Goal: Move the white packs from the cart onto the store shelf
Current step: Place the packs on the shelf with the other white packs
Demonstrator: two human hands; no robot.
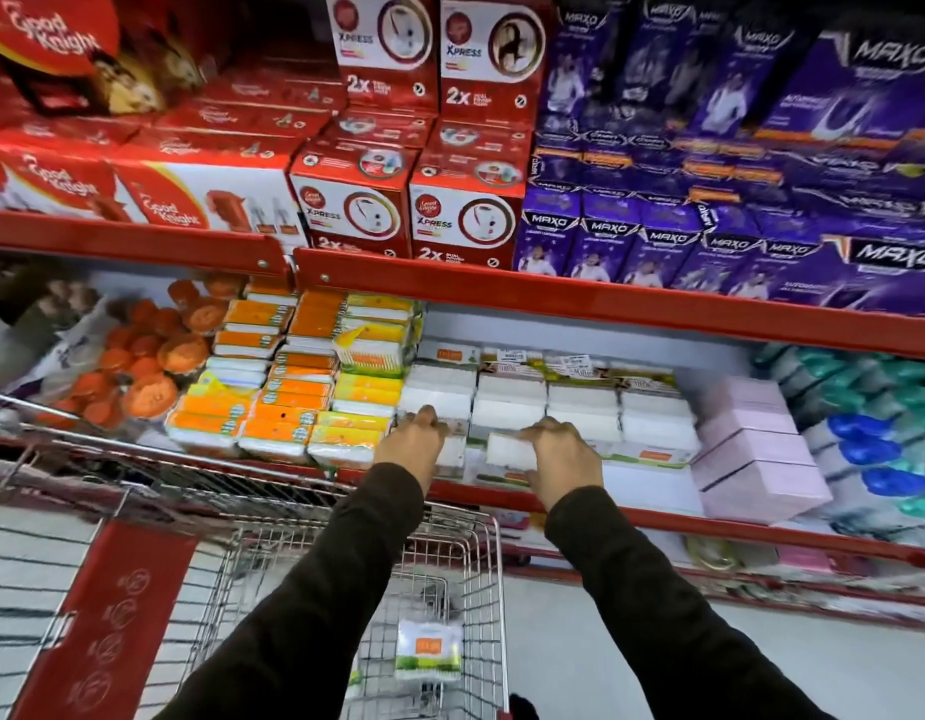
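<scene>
Both my arms reach over the wire cart (481, 574) to the middle shelf (658, 517). My left hand (416, 441) grips a white pack (452, 452) at the shelf's front edge. My right hand (561, 457) holds another white pack (510, 452) beside it. Behind them stand rows of stacked white packs (548, 402) filling the shelf's centre. One white pack with an orange label and green trim (429, 649) lies in the cart's basket below my arms.
Orange and yellow packs (289, 397) sit left of the white stacks, pink boxes (756, 449) to the right. Above, a red shelf rail (554, 298) carries red and purple boxes. A red cart panel (107, 615) is at lower left.
</scene>
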